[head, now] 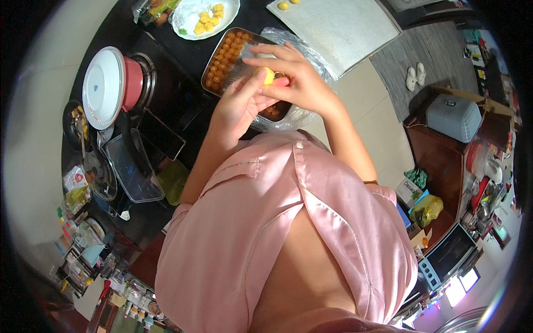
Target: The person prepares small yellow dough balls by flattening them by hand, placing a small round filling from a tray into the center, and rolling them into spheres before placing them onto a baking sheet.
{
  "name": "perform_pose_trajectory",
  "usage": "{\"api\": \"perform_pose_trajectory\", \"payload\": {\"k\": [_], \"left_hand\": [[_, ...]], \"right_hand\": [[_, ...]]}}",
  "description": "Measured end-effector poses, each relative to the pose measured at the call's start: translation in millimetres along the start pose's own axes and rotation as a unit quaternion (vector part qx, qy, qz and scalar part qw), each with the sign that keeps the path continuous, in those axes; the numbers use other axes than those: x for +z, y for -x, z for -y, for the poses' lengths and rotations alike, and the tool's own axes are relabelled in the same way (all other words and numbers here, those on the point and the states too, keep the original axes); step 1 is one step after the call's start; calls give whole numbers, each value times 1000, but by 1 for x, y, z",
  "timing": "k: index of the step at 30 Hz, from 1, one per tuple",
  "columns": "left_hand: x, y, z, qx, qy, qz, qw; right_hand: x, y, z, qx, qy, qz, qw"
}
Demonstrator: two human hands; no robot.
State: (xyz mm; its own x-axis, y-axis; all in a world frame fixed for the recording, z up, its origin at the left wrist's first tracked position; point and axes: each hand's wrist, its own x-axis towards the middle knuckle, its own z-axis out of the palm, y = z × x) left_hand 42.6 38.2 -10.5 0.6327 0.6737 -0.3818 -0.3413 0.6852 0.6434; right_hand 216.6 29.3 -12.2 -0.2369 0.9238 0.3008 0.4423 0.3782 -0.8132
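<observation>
A small lump of yellow dough point(268, 76) is pinched between both hands above a metal tray point(245, 30). My left hand point(239, 102) has its thumb pressed against the lump. Around the lump's other side curve the thumb and fingers of my right hand point(302, 75). Rows of glossy orange-brown balls point(220, 64) fill the left part of the tray; my hands cover much of the rest. Beyond it, a white plate point(183, 18) holds several yellow dough pieces point(207, 20) and white powder. Two yellow balls point(283, 5) rest on a silver textured sheet point(337, 35).
Crumpled clear plastic point(306, 114) lies under the tray's right side. Left, a white lid point(102, 87) tops a pink pot point(133, 83) on the stove. A frying pan point(70, 129) and clear plastic container point(139, 179) are nearby. A wooden cabinet point(437, 166) stands right.
</observation>
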Motion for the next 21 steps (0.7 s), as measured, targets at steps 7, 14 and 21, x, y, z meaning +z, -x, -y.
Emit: {"api": "perform_pose_trajectory", "payload": {"k": [7,14,21], "left_hand": [[-13,-5,7,-18,2,18,1000],[4,-33,22,179,427,289,838],[22,-36,24,-14,261,165,951]], "right_hand": [[2,-2,-4,31,-210,24,977],[31,-21,30,-43,194,11,980],[5,-45,25,10,259,-20,965]]}}
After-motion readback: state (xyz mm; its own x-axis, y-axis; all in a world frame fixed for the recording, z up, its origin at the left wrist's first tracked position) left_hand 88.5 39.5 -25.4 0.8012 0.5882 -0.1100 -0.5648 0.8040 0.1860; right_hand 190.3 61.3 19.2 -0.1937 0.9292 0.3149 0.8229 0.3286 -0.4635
